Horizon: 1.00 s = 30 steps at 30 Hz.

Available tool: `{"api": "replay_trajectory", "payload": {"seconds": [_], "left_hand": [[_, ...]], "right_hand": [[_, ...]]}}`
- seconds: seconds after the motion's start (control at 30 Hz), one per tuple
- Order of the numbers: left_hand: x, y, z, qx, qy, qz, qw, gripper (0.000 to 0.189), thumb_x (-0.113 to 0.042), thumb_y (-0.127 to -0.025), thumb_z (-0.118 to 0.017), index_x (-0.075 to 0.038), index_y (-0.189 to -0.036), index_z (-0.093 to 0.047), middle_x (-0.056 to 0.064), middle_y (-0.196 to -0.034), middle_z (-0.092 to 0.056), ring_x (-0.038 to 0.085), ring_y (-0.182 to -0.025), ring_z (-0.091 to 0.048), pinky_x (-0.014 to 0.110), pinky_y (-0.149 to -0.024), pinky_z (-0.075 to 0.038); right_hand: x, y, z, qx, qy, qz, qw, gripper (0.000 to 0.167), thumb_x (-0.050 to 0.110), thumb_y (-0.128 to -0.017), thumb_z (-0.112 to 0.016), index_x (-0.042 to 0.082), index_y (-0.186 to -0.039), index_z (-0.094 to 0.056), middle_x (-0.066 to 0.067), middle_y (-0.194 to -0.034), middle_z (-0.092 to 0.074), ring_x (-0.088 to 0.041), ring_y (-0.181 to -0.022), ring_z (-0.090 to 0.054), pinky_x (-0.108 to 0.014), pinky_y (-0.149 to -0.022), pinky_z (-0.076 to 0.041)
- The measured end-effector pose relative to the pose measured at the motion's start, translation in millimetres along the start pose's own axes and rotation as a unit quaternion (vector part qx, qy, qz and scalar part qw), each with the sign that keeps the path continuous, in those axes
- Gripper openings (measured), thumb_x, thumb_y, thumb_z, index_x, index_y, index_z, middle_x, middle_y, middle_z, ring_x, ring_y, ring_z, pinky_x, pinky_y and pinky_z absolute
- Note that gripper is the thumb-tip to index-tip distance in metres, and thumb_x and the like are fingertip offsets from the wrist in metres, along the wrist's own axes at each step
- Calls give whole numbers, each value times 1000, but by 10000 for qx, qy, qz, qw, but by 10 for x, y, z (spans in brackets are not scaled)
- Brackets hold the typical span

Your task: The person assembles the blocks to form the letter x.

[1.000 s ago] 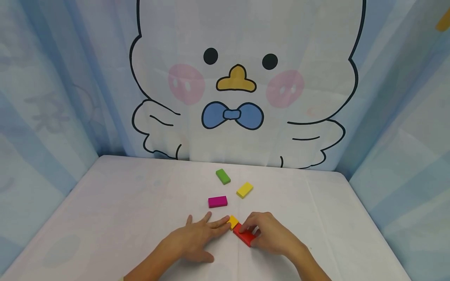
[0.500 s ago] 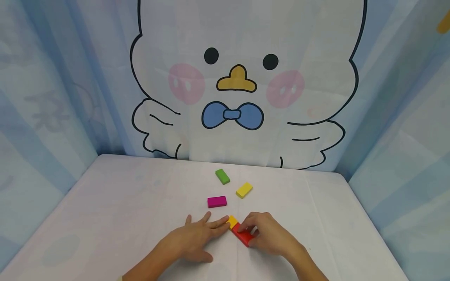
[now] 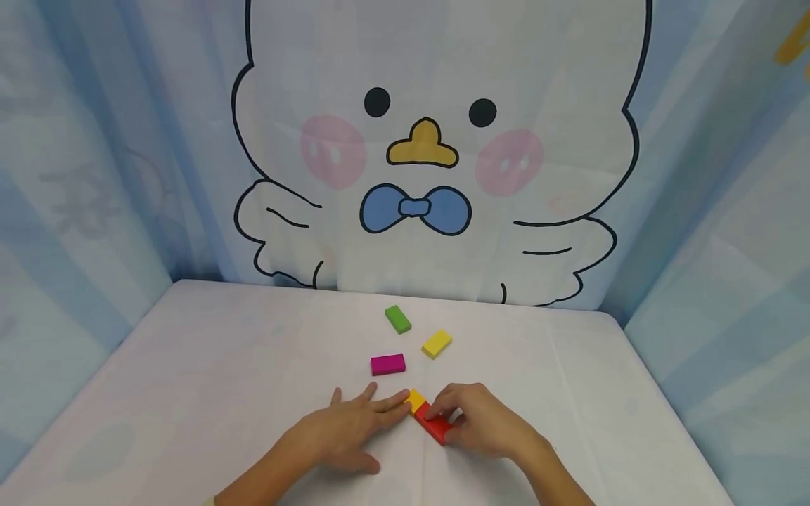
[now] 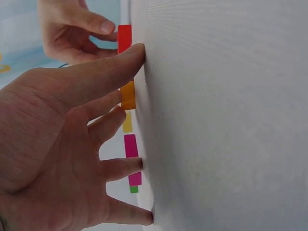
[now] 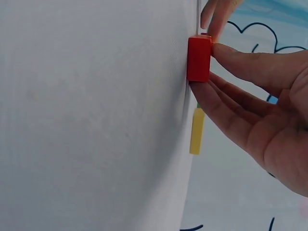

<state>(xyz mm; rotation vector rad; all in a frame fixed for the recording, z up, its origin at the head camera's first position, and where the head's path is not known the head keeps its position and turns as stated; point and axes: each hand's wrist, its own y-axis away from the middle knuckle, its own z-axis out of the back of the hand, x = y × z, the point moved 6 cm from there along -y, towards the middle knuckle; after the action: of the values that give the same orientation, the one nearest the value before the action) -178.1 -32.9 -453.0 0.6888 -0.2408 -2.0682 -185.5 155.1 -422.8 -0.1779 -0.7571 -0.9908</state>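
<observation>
End to end on the table lie an orange-yellow block (image 3: 415, 399) and a red block (image 3: 432, 426), set diagonally in the head view. My left hand (image 3: 344, 433) is spread flat, its fingers straight, with two fingertips against the orange-yellow block's left side. In the left wrist view, that hand's thumb and outer fingers reach down to the cloth. My right hand (image 3: 484, 420) pinches the red block; the right wrist view shows the thumb on one face of the red block (image 5: 198, 58) and fingers at its side edge.
Beyond the hands lie a magenta block (image 3: 388, 365), a yellow block (image 3: 436, 344) and a green block (image 3: 398, 320). A white cloth covers the table (image 3: 190, 365). Curtains with a cartoon bird (image 3: 420, 260) rise behind its far edge, with more curtain on both sides.
Both hands and the blocks keep their places relative to each other. The whole head view has shifted slightly.
</observation>
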Motion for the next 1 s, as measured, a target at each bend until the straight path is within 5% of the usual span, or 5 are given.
{"api": "replay_trajectory", "payload": {"seconds": [1.0], "left_hand": [[-16,35,19,-55,-11,-133,9999,90,-40,-85,-85,-45,-160,-36,-25,-171,-20,42,-159,-24,83,-113,-22]], "right_hand": [[-29,-20,28,235,-51,18,9997,32,-1,-88,-78,19,-113,-81,9,-112,-67,-13,-101,-66,-30,-88,-62]]}}
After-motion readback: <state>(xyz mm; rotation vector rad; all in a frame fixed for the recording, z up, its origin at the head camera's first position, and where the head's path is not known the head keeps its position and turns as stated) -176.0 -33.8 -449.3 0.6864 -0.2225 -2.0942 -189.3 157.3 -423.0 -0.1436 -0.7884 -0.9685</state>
